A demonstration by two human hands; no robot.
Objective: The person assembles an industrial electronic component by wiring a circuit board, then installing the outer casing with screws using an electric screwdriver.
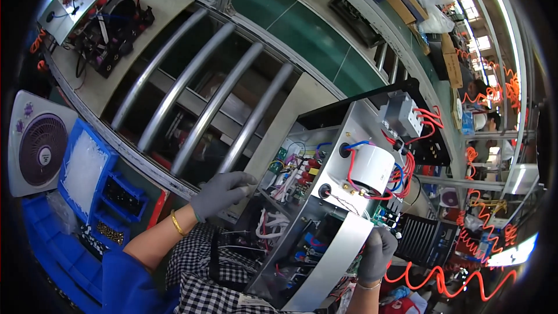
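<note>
An open metal electrical chassis stands tilted in front of me, showing circuit boards, red and blue wires and a white cylindrical part. My left hand, in a grey glove, grips the chassis's near left edge. My right hand, also gloved, holds the chassis's lower right side beside a curved silver panel. A gold bangle sits on my left wrist.
Steel conveyor rollers lie beyond the chassis. Blue parts bins with white ties and screws stand at my left, by a small white fan. Another opened unit sits far left. Orange coiled hoses hang at right, with other workers behind.
</note>
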